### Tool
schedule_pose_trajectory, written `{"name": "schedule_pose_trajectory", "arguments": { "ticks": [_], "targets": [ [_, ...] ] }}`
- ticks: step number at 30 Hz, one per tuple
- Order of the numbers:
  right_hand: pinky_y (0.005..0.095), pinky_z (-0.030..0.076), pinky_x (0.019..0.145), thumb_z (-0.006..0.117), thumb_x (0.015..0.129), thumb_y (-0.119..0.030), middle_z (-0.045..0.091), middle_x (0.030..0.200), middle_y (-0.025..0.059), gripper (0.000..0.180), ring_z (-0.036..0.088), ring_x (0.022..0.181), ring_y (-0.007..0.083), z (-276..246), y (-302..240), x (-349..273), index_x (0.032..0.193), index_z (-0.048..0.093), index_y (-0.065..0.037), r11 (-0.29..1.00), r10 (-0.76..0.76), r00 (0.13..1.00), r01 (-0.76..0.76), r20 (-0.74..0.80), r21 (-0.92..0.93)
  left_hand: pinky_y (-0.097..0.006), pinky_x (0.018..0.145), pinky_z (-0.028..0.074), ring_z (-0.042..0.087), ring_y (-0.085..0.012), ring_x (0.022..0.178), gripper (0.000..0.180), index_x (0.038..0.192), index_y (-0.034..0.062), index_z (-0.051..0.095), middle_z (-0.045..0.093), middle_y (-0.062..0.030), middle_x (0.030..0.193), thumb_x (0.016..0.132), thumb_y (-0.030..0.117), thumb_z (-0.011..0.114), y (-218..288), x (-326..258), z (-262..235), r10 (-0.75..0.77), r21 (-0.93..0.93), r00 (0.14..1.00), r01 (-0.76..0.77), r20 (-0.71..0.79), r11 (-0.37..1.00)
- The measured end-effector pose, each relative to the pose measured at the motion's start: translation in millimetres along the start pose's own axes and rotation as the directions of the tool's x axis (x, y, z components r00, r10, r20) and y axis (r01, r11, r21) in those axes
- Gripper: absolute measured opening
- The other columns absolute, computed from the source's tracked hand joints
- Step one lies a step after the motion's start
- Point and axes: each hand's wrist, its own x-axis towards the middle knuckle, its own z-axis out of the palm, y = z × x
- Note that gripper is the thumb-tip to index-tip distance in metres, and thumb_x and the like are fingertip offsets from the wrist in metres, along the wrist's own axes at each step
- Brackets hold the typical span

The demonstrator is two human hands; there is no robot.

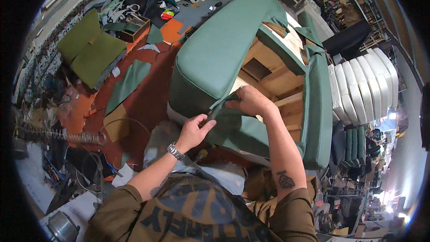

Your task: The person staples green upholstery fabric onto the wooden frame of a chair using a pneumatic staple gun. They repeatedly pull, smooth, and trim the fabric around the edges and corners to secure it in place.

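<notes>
A sofa frame, partly covered in green upholstery (210,58), stands in front of me with its bare wooden inside (277,80) showing. My left hand (197,130) is closed at the near corner, thumb and fingers pinching the edge of a loose green cover flap (233,125). Just right of it, my right hand (248,101) grips the upper edge of the same flap, beside the stitched corner of the padded arm. The flap hangs along the near side between the hands and the lower rail. My fingertips are partly hidden by the fabric.
Green offcuts (130,83) and an olive cushion piece (92,47) lie on the red floor at left. A coiled air hose (76,136) stretches near my left arm. White padded panels (365,85) are stacked at right. A metal pot-like container (62,226) sits lower left.
</notes>
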Motion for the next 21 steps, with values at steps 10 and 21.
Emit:
{"name": "schedule_pose_trajectory", "arguments": {
  "ticks": [10, 21],
  "targets": [
    [0.0419, 0.056, 0.076, 0.087, 0.088, -0.016, 0.080, 0.090, 0.0076, 0.030, 0.071, 0.082, 0.0190, 7.7, 4.3, -2.5, 0.113, 0.081, -0.001, 0.925, -0.133, 0.985, 0.164, -0.111, 0.344, -0.035, 0.062, 0.045, 0.053, -0.0156, 0.064, 0.032, 0.095, 0.0012, 0.072, 0.061, -0.0107, 0.072, 0.105, 0.031, 0.072, -0.6, 6.0, 6.9, 0.069, 0.041, 0.993, -0.065, -0.095, 0.997],
    [0.0440, 0.052, 0.073, 0.080, 0.096, -0.027, 0.072, 0.084, 0.0201, 0.029, 0.068, 0.077, 0.0290, 32.4, 8.6, 11.5, 0.101, 0.075, 0.002, 0.991, -0.049, 0.958, 0.082, -0.283, 0.105, -0.039, 0.058, 0.043, 0.048, -0.0236, 0.057, 0.035, 0.087, -0.0003, 0.069, 0.059, -0.0149, 0.067, 0.101, 0.030, 0.078, 2.9, 7.4, 0.4, 0.091, 0.047, 0.992, -0.087, -0.091, 0.995]
  ]
}}
